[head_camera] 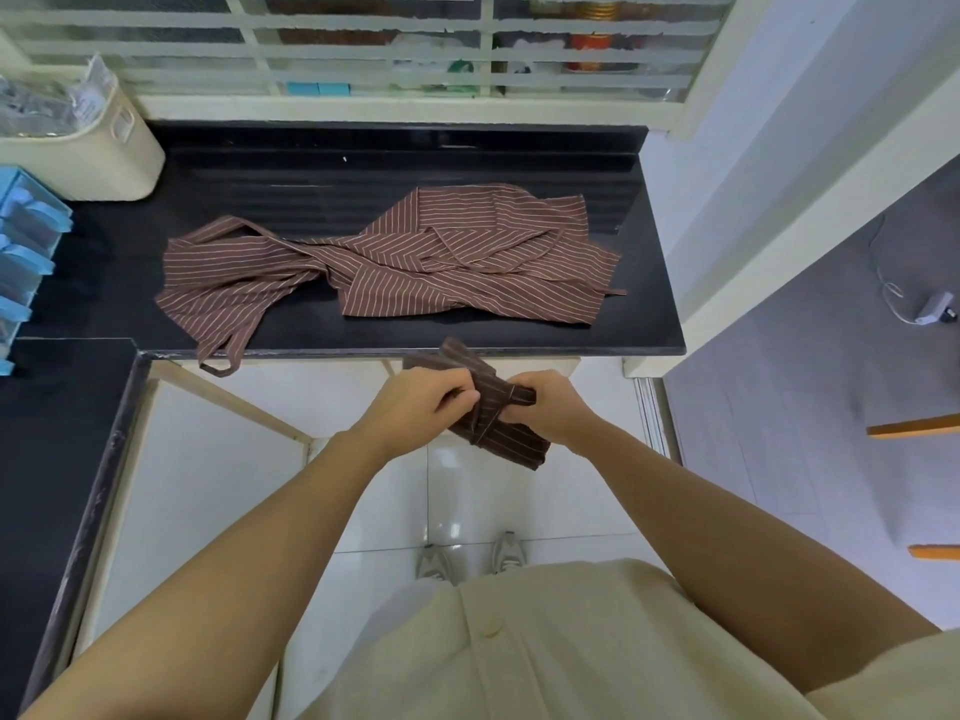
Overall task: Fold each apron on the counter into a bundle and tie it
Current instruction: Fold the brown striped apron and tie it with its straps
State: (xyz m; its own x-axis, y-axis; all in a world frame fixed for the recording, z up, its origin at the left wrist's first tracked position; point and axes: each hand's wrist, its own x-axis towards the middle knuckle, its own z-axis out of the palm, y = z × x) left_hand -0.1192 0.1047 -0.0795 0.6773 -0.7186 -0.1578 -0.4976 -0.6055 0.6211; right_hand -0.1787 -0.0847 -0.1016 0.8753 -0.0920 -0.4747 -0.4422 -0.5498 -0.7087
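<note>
While both hands work at the centre of the frame, just below the counter's front edge, the left hand (428, 402) pinches a fold of the dark striped bundle (511, 446) between curled fingertips and thumb; the right hand (550, 407) has its fingers curled round the bundle's other end. The bundle is held in the air, off the counter (652, 314); only its top corner overlaps the front edge in this view. A second apron (415, 262) lies unfolded and rumpled across the middle of the black top; one strap loop (218, 363) hangs over the front edge at left centre, while its right side stops short of the counter's right end. Bare black surface shows behind it and to its left, up to the cream basket (124, 148) in the upper left; blue trays (26, 236) sit at the left edge. White floor tiles (457, 511) lie open below the hands.
</note>
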